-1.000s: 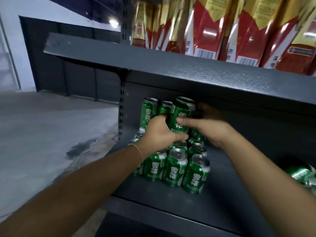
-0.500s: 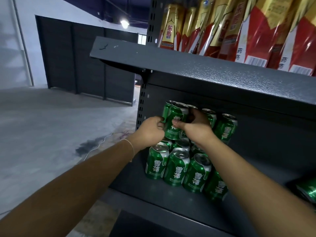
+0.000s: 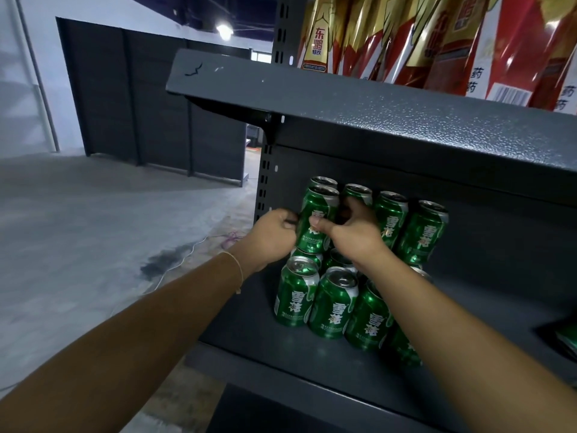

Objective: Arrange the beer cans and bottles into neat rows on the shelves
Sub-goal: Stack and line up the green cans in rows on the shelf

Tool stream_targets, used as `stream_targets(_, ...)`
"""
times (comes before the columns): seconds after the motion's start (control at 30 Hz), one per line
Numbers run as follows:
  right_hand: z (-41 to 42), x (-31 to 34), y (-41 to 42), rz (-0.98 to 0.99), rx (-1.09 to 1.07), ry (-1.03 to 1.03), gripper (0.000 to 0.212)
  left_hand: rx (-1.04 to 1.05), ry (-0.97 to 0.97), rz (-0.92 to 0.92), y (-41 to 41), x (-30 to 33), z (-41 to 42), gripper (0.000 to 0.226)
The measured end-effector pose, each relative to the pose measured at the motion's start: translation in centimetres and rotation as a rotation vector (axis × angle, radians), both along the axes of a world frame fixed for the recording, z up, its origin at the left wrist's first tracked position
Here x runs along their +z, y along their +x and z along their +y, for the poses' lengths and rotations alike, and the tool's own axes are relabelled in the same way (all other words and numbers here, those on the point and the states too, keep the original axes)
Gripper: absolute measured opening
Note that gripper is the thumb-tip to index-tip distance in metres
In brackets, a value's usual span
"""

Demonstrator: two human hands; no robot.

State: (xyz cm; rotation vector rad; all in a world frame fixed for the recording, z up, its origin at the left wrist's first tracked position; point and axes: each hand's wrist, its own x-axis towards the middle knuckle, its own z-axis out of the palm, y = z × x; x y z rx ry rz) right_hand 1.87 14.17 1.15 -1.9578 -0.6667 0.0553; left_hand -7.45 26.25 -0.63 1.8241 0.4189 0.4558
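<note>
- A dark grey metal shelf in a bare concrete-floored room carries green beer cans; the upper shelf above it holds red-and-gold packages.
- The held can sits on the upper tier of a two-layer stack, at the left end, in front of another can.
- The left hand curls its grip round the can's left side, and the right hand pinches its right side, thumb across the label.
- Judgement: both hands steady it so it seats squarely on the lids below, in line with the back-row cans.
- The front-row cans stand upright, touching.
</note>
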Motion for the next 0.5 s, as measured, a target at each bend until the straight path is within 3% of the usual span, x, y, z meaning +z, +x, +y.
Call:
stream_targets(0.17,0.2,-0.2,0.0,0.000,0.003,0.002,0.084,-0.012,-0.022,-0.004,0.1,-0.1,0.1,0.031)
stream_targets(0.37,-0.5,0.1,-0.5,-0.033,0.007,0.002,0.081,-0.004,-0.015,-0.006,0.2,-0.4,0.3,0.028)
stream_targets(0.43,-0.7,0.0,-0.5,-0.041,0.017,-0.011,0.082,0.032,0.051,0.009,0.2,-0.5,0.2,0.036)
stream_targets(0.5,-1.0,0.0,-0.5,-0.063,0.024,-0.008,0.083,0.138,0.245,0.023,0.2,-0.5,-0.1,0.039)
